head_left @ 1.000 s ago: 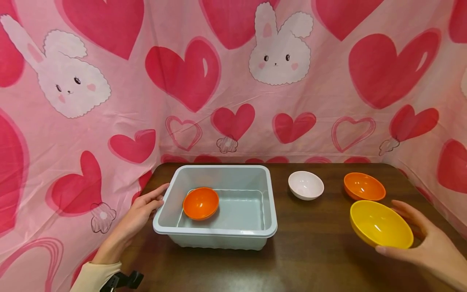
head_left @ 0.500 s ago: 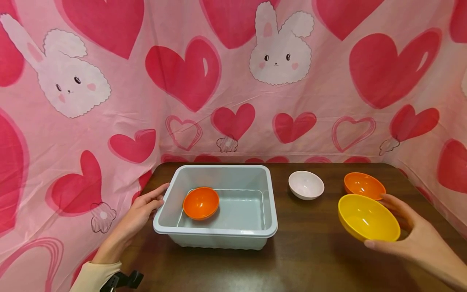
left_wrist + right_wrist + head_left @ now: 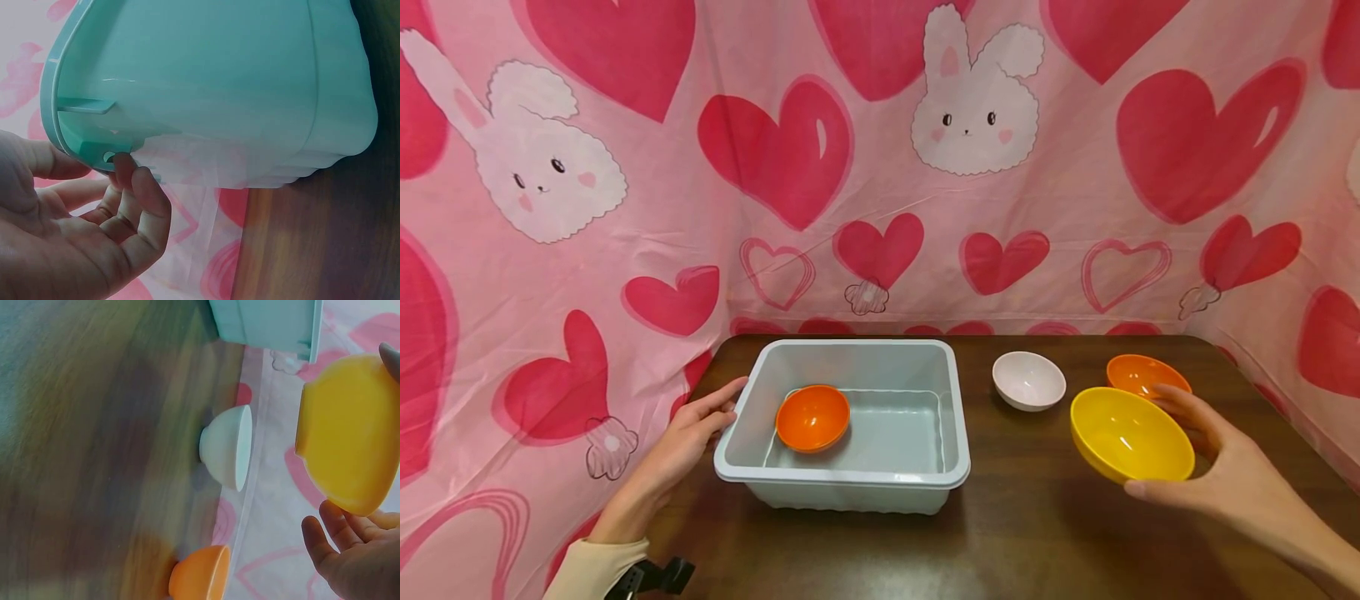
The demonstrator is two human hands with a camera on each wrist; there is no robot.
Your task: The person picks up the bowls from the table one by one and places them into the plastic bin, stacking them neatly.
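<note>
My right hand holds a yellow bowl by its right side, thumb at the near edge and fingers at the far side. In the right wrist view the bowl is off the table, its foot facing the tabletop. At the left, my left hand grips the rim of a pale grey plastic basin. The left wrist view has the fingers curled under that rim. Inside the basin, toward its left, an orange bowl sits upright.
A white bowl stands upright right of the basin. Another orange bowl is farther right, partly covered by the yellow bowl and right hand. All stand on a dark wooden table, with a pink heart-patterned cloth behind and at the sides.
My right hand has carried the yellow bowl leftward and slightly away from me, and it now overlaps the orange bowl behind it. The left hand and basin stay put.
</note>
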